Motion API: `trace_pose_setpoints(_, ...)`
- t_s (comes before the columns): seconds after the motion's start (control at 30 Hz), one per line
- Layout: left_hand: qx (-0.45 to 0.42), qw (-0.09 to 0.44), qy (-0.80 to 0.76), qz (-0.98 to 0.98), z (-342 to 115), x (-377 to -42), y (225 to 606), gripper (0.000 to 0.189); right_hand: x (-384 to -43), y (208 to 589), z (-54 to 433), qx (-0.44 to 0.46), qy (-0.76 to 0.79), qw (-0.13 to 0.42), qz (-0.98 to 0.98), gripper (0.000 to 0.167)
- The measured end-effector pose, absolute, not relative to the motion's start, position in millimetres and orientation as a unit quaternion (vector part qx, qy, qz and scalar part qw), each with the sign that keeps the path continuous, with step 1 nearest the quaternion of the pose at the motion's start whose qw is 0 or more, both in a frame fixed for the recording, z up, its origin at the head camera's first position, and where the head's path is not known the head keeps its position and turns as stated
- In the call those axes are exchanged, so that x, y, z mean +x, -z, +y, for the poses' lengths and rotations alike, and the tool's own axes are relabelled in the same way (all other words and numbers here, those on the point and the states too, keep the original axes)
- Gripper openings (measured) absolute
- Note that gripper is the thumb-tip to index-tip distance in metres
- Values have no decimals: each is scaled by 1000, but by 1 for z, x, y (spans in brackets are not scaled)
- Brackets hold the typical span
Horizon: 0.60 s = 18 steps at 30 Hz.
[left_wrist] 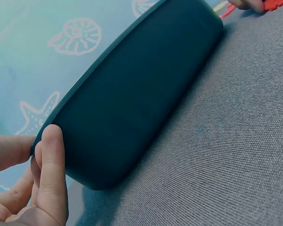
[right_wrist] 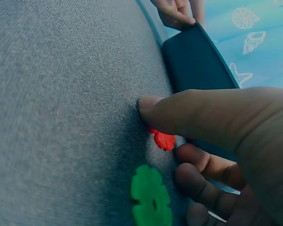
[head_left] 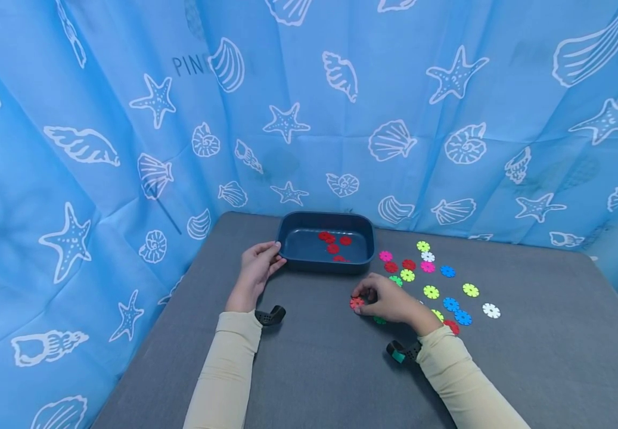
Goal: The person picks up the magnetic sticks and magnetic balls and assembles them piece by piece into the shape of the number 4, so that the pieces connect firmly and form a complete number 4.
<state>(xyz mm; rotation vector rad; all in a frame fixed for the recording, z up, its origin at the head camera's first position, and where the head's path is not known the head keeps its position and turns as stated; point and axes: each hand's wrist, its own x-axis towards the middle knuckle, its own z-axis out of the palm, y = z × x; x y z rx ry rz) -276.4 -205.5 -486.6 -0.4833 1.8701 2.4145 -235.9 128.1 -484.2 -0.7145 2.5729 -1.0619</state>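
My left hand pinches the left rim of a dark blue rectangular tub, thumb at the rim and fingers along the outer wall, as the left wrist view shows. Several red notched plastic discs lie inside the tub. In front of it, low over the cloth, my right hand holds another red notched disc between thumb and fingers. The right wrist view shows that red disc partly hidden by the thumb. A green notched disc lies on the cloth close by.
Loose notched discs in yellow, blue, white, pink and red are scattered to the tub's right. Grey cloth covers the table. A blue shell-patterned curtain hangs directly behind.
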Motion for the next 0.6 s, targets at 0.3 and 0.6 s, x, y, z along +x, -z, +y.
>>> trace_pose_setpoints(0.3,-152,22,-784,602,-206,-275,486,36,-232,482,125,-250,392,169,869,21)
trace_pose_setpoints(0.6,-152,18,-786,598,-206,-278,487,36,-231,480,125,-268,417,168,852,11)
